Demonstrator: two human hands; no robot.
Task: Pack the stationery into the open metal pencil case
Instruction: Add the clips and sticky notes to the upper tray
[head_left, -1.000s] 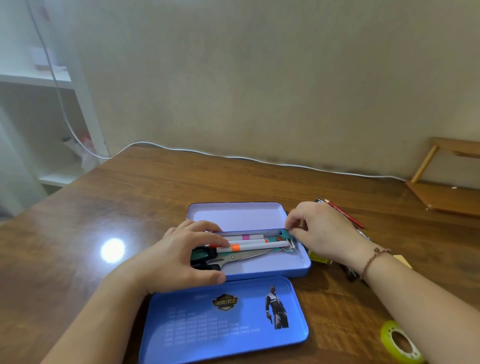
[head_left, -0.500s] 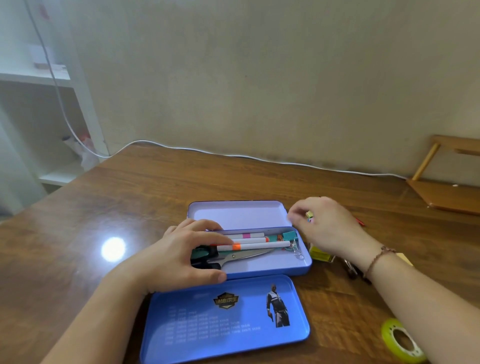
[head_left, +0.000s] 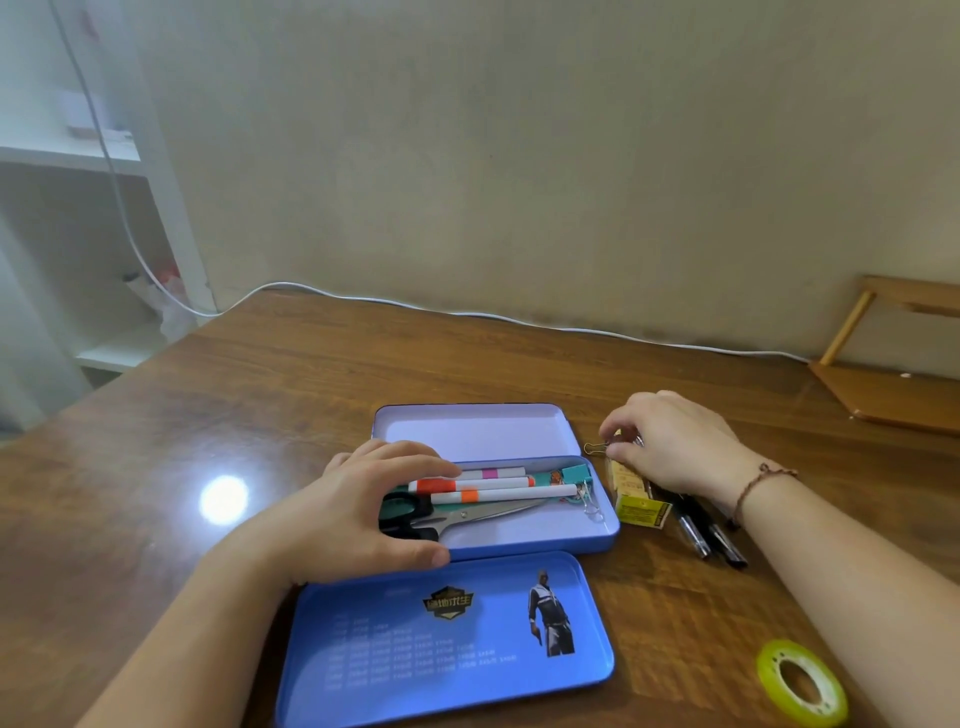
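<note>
Scissors handles under left hand

Glossy wooden table, smooth blue metal pencil case, shiny tape roll.

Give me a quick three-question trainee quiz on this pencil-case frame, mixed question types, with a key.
1. True or false: the scissors lie inside the pencil case.
2. Multiple choice: the right hand is pinching
A. a roll of tape
B. a gold binder clip
C. a black pen
3. Fill in: the left hand rests on the ____ end of the case.

Key:
1. True; they lie along the near side, below the markers.
2. B; the tape roll and the black pens lie untouched on the table.
3. Left, over the scissor handles.
</note>
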